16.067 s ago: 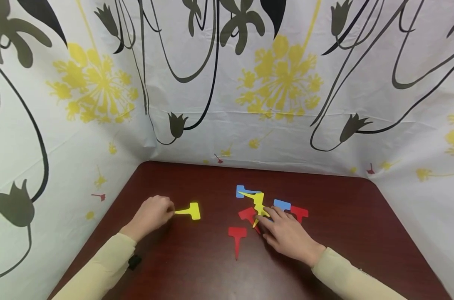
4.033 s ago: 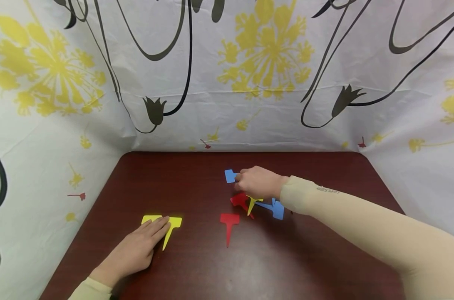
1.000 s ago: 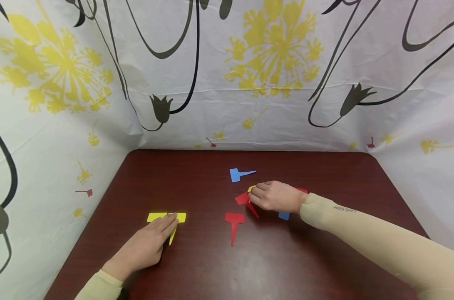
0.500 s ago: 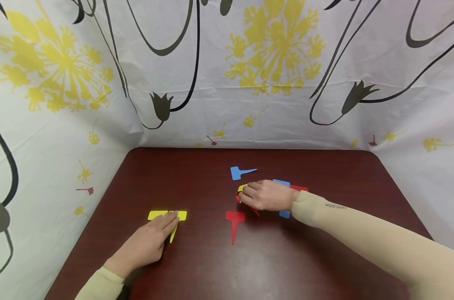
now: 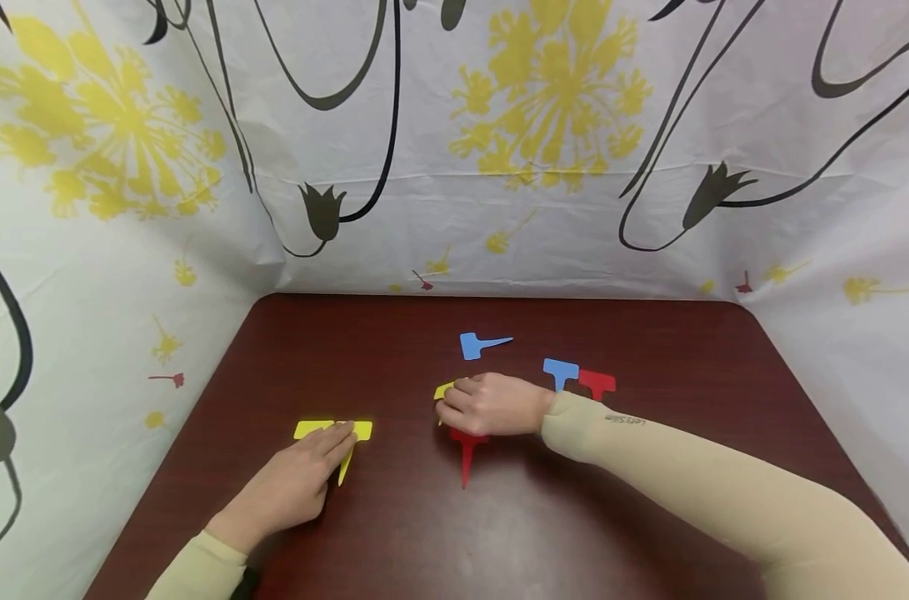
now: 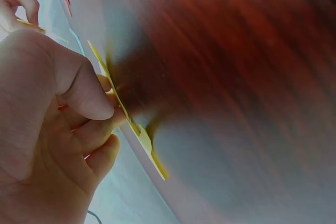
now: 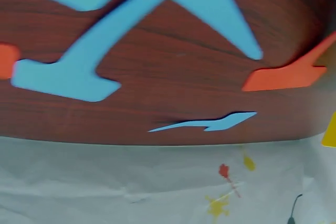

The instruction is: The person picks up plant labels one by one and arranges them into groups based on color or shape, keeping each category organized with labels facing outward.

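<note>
Two yellow T-shaped plant labels (image 5: 315,428) lie side by side at the left of the table. My left hand (image 5: 289,483) rests its extended fingers over them; their edge shows beside the fingertips in the left wrist view as a thin yellow strip (image 6: 144,140). Further right, my right hand (image 5: 495,404) pinches another yellow plant label (image 5: 442,391), whose stem is mostly hidden by the fingers. Below that hand, in the head view, a red plant label (image 5: 466,458) points toward me, its top partly covered.
A blue label (image 5: 472,346) lies at the back. Right of the right hand are a blue label (image 5: 561,369) and a red label (image 5: 596,382). Two blue labels overlap (image 7: 63,77) in the right wrist view, near another red label (image 7: 286,77). Patterned cloth (image 5: 454,208) surrounds the table.
My right hand has picked up the yellow label from the pile and carried it left, uncovering the blue and red labels on the right. My left hand has stayed over the yellow labels.
</note>
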`<state>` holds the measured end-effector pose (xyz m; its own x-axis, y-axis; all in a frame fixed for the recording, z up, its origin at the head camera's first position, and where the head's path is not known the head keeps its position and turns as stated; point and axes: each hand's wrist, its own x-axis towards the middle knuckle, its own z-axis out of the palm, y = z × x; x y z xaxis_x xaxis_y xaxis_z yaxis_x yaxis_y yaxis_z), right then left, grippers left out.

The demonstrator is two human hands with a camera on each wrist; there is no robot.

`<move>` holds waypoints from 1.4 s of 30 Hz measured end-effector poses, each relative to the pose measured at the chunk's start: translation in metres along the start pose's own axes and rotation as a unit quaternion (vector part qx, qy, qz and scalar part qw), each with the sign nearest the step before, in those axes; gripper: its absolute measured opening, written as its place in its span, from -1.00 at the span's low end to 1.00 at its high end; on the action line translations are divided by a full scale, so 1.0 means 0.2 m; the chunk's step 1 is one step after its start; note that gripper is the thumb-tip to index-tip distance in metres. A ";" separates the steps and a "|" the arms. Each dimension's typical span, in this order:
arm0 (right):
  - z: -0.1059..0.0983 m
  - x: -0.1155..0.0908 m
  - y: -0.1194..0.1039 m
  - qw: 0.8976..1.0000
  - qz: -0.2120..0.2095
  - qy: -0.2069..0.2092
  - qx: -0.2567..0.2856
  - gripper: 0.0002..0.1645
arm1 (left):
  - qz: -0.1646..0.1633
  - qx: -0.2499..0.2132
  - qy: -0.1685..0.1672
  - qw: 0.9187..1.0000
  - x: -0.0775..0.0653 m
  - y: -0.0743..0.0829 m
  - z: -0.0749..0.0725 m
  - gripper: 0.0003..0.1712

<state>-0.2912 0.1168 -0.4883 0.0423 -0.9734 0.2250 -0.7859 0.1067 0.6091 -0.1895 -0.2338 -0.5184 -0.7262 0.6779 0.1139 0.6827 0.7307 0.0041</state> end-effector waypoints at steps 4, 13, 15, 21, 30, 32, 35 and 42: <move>0.01 0.06 -0.03 1.000 0.000 0.006 0.006 -0.80 | -0.003 -0.002 -0.002 1.000 0.00 0.00 0.00 -0.33; 0.03 0.14 -0.09 1.000 -0.013 0.011 -0.004 -0.81 | -0.004 -0.003 -0.002 1.000 0.01 0.00 -0.01 -0.36; 0.04 0.15 -0.11 1.000 -0.015 0.010 -0.001 -0.80 | -0.003 -0.002 -0.001 1.000 0.01 0.00 -0.02 -0.37; 0.05 0.17 -0.17 0.999 -0.027 -0.017 0.023 -0.76 | -0.007 -0.004 -0.003 1.000 0.02 0.01 -0.02 -0.37; 0.08 0.25 -0.24 0.999 -0.037 0.013 0.026 -0.75 | -0.019 -0.003 -0.015 1.000 0.01 0.01 -0.02 -0.38; 0.08 0.26 -0.25 0.999 -0.036 0.014 0.030 -0.74 | -0.018 -0.002 -0.016 1.000 0.02 0.01 -0.02 -0.38; 0.08 0.28 -0.25 0.999 -0.037 0.007 0.035 -0.75 | -0.015 0.000 -0.014 1.000 0.02 0.01 -0.01 -0.38; 0.09 0.31 -0.26 0.998 -0.043 0.000 0.041 -0.77 | -0.010 0.003 -0.007 1.000 0.02 0.01 -0.02 -0.38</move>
<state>-0.2586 0.0470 -0.5203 0.1118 -0.9783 0.1746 -0.8274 0.0057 0.5616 -0.1909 -0.2309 -0.5146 -0.7411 0.6639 0.0994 0.6673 0.7447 0.0013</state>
